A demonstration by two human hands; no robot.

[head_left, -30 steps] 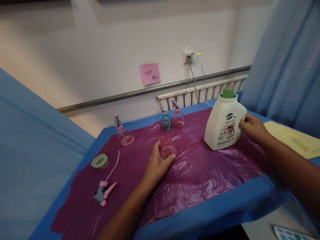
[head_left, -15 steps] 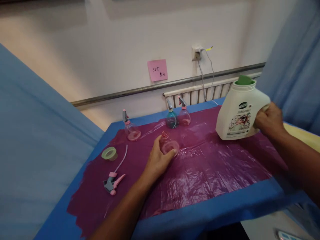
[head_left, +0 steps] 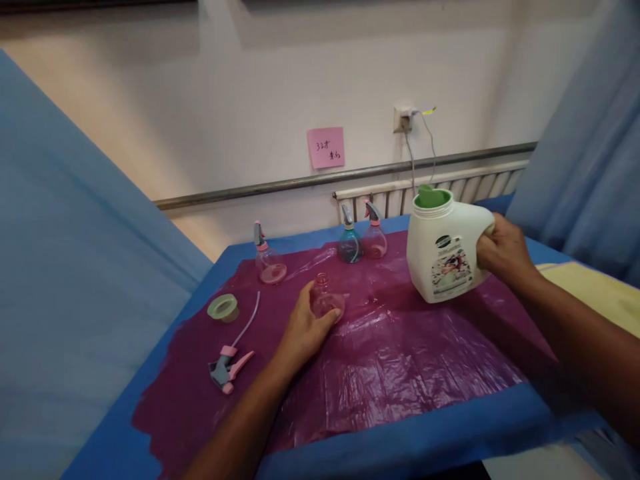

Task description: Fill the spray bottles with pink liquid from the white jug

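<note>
My left hand (head_left: pixel 307 320) is wrapped round a clear pink spray bottle (head_left: pixel 327 301) with no head on it, standing on the purple plastic sheet (head_left: pixel 400 353). By its handle, my right hand (head_left: pixel 506 250) grips a large white jug (head_left: pixel 443 250) above the sheet. The jug is nearly upright, its mouth uncapped with a green spout inside. To the left lie a loose grey and pink spray head (head_left: pixel 227 369) with its thin tube, and a pale green cap (head_left: pixel 223 307).
Along the back stand a pink spray bottle (head_left: pixel 271 263), a teal one (head_left: pixel 351 245) and another pink one (head_left: pixel 375 240). A yellow cloth (head_left: pixel 595 293) lies at the right. Blue curtains (head_left: pixel 95 280) flank the table; a metal rail (head_left: pixel 280 185) runs along the wall.
The white jug in my right hand has moved left and lower, closer to the pink bottle. My left hand keeps its hold on the bottle. The camera view has shifted slightly.
</note>
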